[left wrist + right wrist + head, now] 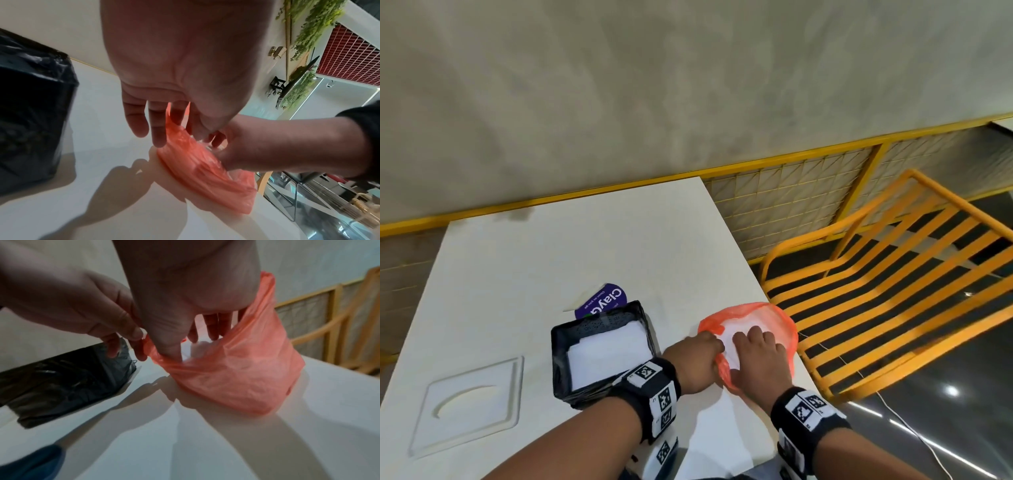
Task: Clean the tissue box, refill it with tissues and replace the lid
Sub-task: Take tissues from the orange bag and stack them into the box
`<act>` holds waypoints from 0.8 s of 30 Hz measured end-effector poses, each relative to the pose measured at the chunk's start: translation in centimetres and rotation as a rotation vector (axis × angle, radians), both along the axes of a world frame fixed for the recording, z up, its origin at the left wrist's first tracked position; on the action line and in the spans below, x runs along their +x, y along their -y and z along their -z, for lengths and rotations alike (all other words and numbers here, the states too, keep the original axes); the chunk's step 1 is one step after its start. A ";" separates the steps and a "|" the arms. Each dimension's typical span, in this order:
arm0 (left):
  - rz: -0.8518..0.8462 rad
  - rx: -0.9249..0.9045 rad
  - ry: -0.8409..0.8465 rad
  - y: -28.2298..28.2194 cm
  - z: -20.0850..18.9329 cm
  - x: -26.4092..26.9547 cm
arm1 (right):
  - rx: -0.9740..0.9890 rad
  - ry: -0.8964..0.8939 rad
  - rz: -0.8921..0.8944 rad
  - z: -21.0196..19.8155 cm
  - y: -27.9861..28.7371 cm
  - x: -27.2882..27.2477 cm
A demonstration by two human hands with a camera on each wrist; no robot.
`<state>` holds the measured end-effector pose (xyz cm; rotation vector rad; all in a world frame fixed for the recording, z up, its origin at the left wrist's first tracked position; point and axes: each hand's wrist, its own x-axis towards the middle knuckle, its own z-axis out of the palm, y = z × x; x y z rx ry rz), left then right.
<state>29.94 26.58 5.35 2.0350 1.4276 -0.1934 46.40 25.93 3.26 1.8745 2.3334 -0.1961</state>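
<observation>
Tissue box (602, 346) left of hands; left hand (697, 359) pinches orange bag (784, 325), right hand (758, 356) inside, fingers straight.

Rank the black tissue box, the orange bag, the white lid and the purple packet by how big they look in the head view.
1. Black tissue box and white lid: look about alike; the lid lies nearer the camera, so I will not rank them.
2. Orange bag: smaller, partly covered by both hands.
3. Purple packet: smallest, partly hidden behind the box.
</observation>
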 end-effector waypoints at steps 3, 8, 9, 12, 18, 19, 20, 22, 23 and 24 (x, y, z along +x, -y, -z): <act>0.019 0.023 -0.030 0.3 0.3 -0.3 | -0.025 0.038 0.009 0.5 -0.3 0.3; 0.035 0.024 -0.047 0.7 0.5 -0.9 | -0.050 0.081 -0.007 0.5 0.1 0.2; 0.038 0.022 -0.046 0.7 0.5 -0.9 | -0.045 0.090 -0.010 0.4 0.1 0.2; 0.046 0.022 -0.032 0.8 0.7 -1.3 | -0.049 0.049 0.001 0.0 -0.1 0.3; 0.038 0.049 -0.013 0.9 0.9 -1.6 | -0.112 -0.232 0.065 -1.4 -1.2 1.6; 0.042 0.055 -0.009 0.9 1.0 -1.7 | -0.123 -0.272 0.078 -1.6 -1.4 2.0; 0.042 0.054 -0.005 0.9 1.0 -1.7 | -0.139 -0.318 0.088 -2.0 -1.6 2.3; 0.034 0.041 -0.011 1.0 1.2 -1.7 | -0.166 -0.410 0.115 -2.8 -1.9 3.0; 0.031 0.030 -0.020 1.0 1.2 -1.8 | -0.177 -0.457 0.133 -3.3 -2.1 3.3; 0.030 0.020 -0.028 1.0 1.2 -1.8 | -0.187 -0.508 0.155 -3.9 -2.3 3.6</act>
